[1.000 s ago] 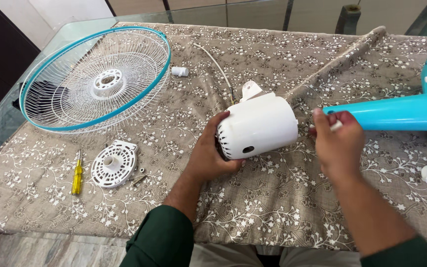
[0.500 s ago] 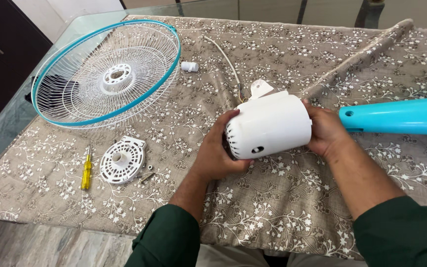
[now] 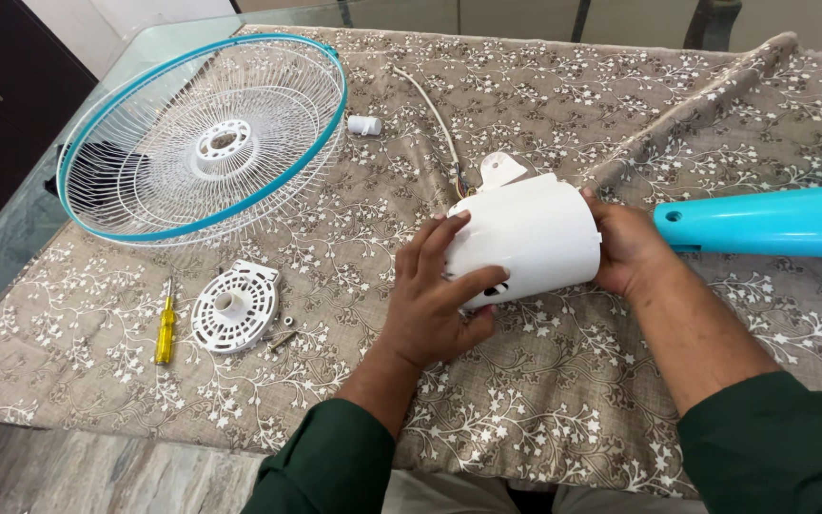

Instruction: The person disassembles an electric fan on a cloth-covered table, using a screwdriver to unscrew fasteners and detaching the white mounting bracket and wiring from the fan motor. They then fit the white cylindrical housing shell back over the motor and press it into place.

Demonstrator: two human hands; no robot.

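Observation:
A white plastic fan motor housing (image 3: 535, 233) lies on its side on the patterned tablecloth (image 3: 525, 400). My left hand (image 3: 435, 300) covers its vented rear end, fingers spread over the shell. My right hand (image 3: 630, 249) grips the housing's other end. A white cable (image 3: 430, 114) runs from behind the housing toward the table's far side. A turquoise fan pole (image 3: 773, 221) lies just right of my right hand.
A white wire fan guard with a turquoise rim (image 3: 206, 138) rests at the far left. Near the front left lie a yellow screwdriver (image 3: 164, 328), a round white vented cover (image 3: 233, 307) and small screws (image 3: 283, 333). A small white cap (image 3: 364, 125) sits beyond.
My right hand left the turquoise pole and took the housing's right end. My left hand shifted from cupping the rear to spreading its fingers over the vented end.

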